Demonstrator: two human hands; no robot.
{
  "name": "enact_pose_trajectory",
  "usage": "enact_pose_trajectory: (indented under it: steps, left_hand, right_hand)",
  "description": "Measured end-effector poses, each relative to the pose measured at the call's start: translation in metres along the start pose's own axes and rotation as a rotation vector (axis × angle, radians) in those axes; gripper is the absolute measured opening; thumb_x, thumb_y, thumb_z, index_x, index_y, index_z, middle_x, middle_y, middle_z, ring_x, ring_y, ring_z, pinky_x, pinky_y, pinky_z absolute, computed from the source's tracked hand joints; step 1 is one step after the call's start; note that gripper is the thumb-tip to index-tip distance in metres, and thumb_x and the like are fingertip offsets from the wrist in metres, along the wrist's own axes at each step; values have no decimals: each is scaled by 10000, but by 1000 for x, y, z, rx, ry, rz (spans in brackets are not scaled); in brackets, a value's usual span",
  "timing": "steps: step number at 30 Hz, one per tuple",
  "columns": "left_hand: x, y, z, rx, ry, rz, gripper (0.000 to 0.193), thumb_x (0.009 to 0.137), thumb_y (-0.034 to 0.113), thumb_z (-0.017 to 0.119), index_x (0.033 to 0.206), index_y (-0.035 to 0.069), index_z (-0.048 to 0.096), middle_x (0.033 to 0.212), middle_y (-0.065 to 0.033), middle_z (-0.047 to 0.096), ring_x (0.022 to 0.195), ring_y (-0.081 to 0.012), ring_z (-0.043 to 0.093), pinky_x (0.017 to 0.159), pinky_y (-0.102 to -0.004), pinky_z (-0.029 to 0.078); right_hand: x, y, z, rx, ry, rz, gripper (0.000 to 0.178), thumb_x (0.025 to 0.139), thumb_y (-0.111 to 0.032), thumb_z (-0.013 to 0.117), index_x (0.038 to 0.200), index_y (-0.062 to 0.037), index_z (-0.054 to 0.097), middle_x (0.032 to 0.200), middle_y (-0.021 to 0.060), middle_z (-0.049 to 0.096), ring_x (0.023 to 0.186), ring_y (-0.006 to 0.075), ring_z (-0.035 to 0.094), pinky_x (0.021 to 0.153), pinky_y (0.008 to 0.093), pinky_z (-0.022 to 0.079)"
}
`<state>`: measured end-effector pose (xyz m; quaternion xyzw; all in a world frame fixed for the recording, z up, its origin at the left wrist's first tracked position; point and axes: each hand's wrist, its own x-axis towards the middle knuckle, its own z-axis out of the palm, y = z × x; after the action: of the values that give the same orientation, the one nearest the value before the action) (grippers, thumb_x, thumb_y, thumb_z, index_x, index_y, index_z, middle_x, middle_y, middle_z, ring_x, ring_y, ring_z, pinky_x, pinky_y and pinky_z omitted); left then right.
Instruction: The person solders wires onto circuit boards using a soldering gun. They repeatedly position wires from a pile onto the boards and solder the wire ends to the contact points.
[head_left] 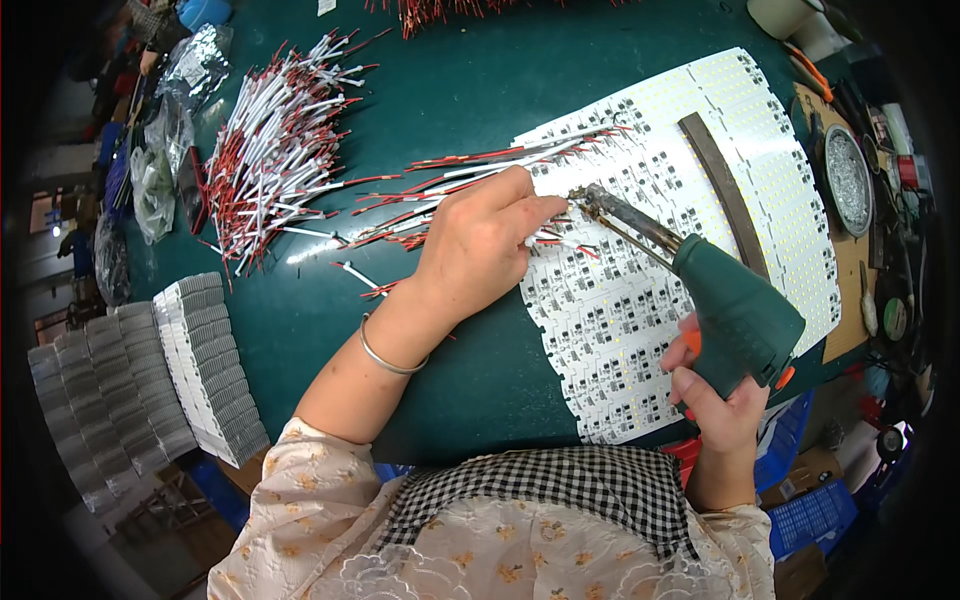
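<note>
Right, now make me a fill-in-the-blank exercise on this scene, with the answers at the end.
1. The soldering gun is held in the person's ____ hand.
2. A bangle circles the person's ____ wrist.
3. The wires in the big pile are white and ____.
4. The checked cloth across the person's front is white and ____.

Missing words: right; left; red; black.
</note>
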<state>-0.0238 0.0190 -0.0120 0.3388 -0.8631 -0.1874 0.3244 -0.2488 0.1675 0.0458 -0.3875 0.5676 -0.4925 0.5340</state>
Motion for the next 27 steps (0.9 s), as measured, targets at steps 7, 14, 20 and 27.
enact_pose_trajectory:
  steps: [7, 14, 20, 27]
  left_hand:
    - [2, 2, -1, 4, 0, 27, 414, 530, -148, 606, 889, 39, 691, 680, -64, 541, 575, -209, 556, 481, -323, 432]
    - [1, 0, 0, 29, 5, 51, 403, 536, -141, 608, 891, 35, 685, 678, -69, 541, 574, -217, 555, 483, -329, 438]
    - [2, 3, 0, 78, 2, 43, 395, 547, -148, 608, 889, 34, 684, 680, -70, 556, 584, -215, 566, 489, -326, 441]
    - [0, -8, 3, -104, -45, 30, 413, 548, -162, 606, 896, 42, 697, 696, -65, 579, 614, -204, 583, 517, -305, 447]
  right_hand:
    - [-3, -8, -11, 5, -51, 40, 472, 724, 57, 603, 1179, 103, 484, 975, 168, 590, 701, 174, 595, 555, 271, 493]
    - [-7, -12, -5, 77, 191, 1, 612, 678, -54, 658, 1203, 153, 419, 1057, 220, 552, 561, 186, 580, 421, 242, 476]
    - [-19, -11, -14, 45, 74, 116, 605, 693, -46, 662, 1210, 154, 421, 1059, 213, 556, 609, 189, 594, 438, 241, 491]
    - [-20, -5, -8, 79, 113, 49, 566, 668, 36, 587, 1202, 142, 431, 1068, 200, 541, 716, 212, 609, 459, 253, 524]
